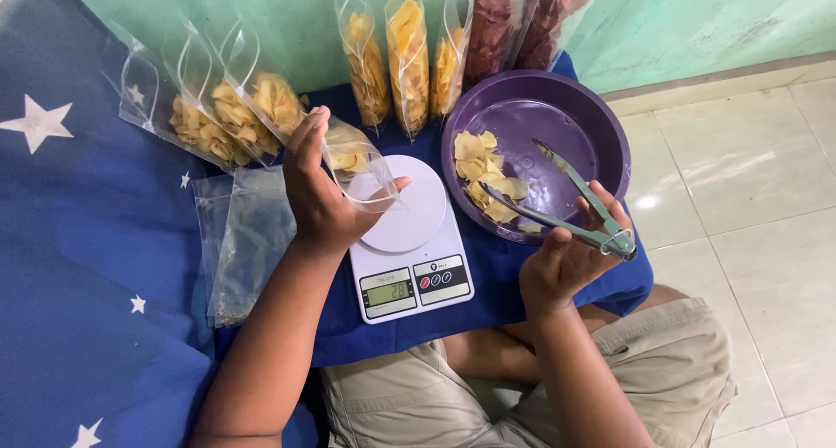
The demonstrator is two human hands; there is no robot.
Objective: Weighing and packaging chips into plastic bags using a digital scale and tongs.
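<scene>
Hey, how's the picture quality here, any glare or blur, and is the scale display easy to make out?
Head view: soft, even light, sharp throughout. A bright glare spot sits on the floor tile and a sheen on the purple bowl. The clear bag in the left hand catches highlights. The right hand and tongs show no motion blur. The scale display is lit and in focus.

Purple bowl holds pale yellow chips; white scale sits on star-patterned blue cloth.
</scene>
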